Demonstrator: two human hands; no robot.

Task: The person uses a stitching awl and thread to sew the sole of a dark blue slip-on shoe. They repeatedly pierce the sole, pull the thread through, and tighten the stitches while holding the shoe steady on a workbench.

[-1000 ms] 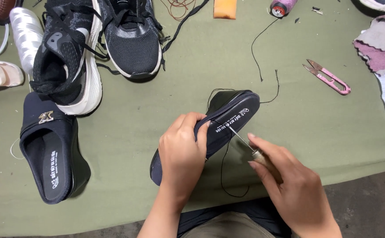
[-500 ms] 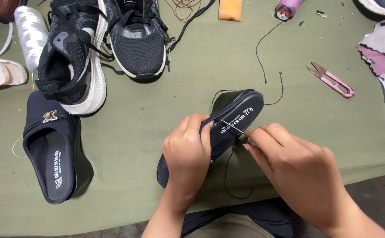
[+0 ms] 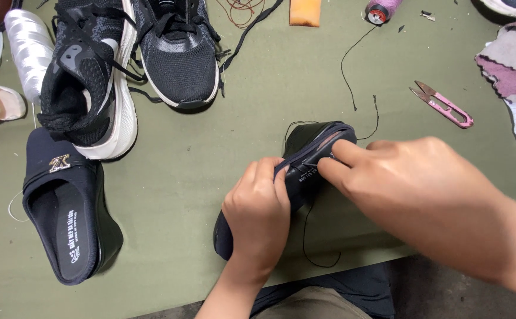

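The dark navy slipper (image 3: 305, 159) lies near the front edge of the green table (image 3: 199, 195), directly ahead of the person. The left hand (image 3: 258, 218) is wrapped over its middle and rear portion, fingers (image 3: 267, 174) curled closed around the upper edge and gripping it. The right hand (image 3: 411, 183) comes in from the right; its fingers (image 3: 338, 162) are pinched together against the slipper's side at the seam. Whether they hold a needle cannot be told, as nothing shows between them.

The slipper's long axis runs diagonally, from the lower left near the table edge to the upper right. Which end is toe and which is heel cannot be told. It is turned partly on its side, so the sole edge and a gap between upper and sole face the camera. The material is dark, matte, with a lighter strip along the opened seam.

A black thread (image 3: 320, 248) hangs in a loop below the slipper and trails onto the table; another length runs up to a pink thread spool (image 3: 382, 10) at the far edge.

The matching slipper (image 3: 69, 218) lies well apart at the left, opening upward. Two black sneakers (image 3: 134, 65) sit beyond it. Pink thread snips (image 3: 444, 105) lie to the upper right, apart from both hands.
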